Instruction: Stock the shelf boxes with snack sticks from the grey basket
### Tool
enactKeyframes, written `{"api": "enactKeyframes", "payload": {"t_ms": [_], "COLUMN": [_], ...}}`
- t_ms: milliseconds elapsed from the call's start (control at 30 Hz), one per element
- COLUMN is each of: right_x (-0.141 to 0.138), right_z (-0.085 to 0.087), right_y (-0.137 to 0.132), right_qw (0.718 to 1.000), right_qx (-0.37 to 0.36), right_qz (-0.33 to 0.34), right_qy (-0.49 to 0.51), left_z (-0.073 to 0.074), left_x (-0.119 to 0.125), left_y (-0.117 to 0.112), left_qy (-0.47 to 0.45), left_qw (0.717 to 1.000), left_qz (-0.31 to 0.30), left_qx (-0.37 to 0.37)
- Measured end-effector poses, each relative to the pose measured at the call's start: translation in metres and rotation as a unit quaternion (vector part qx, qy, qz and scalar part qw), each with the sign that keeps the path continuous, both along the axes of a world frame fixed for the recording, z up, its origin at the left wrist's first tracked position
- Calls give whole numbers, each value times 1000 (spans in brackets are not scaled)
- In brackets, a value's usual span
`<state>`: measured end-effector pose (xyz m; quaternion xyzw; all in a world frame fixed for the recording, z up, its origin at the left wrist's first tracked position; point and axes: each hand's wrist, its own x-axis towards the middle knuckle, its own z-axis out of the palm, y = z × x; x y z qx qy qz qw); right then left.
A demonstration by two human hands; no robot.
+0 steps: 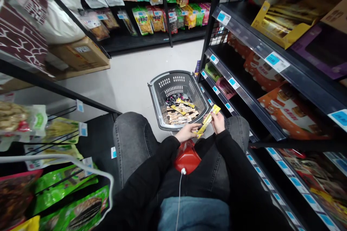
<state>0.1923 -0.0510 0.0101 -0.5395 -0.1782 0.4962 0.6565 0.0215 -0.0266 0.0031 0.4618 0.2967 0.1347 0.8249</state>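
Between my two hands is a long, narrow yellow snack packet (205, 122), held at a slant above my lap. My left hand (187, 132) grips its lower end, and my right hand (217, 122) closes on the upper part. Just beyond them a grey plastic shopping basket (155, 106) stands on the floor. Inside it lie several loose stick packets: beige ones (180, 116), yellow ones (183, 108) and some dark ones (173, 100). A red object (187, 157) with a white cord sits below my hands, between my thighs.
Store shelves (248, 39) with price tags and boxed goods rise close on the right. Hanging snack bags (78, 209) flank the left side. A cardboard box (78, 56) stands at the far left, and a snack rack (135, 45) lines the back behind pale floor (127, 72).
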Motion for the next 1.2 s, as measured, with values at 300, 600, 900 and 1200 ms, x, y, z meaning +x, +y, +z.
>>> {"api": "enactKeyframes", "payload": {"t_ms": [300, 600, 900, 1200], "right_x": [8, 24, 20, 9], "right_z": [-1, -3, -3, -27], "right_y": [1, 3, 4, 34], "right_qw": [993, 982, 998, 994], "right_qx": [-37, -25, -11, -44], "right_qz": [-107, -186, -62, 36], "right_qy": [-22, 24, 5, -97], "left_z": [1, 10, 7, 1], "left_x": [-6, -10, -21, -30], "left_y": [2, 14, 31, 42], "left_qy": [2, -2, 22, 162], "left_qw": [997, 997, 956, 897], "left_qz": [-76, 55, 292, 393], "left_qx": [14, -58, 6, 126]}}
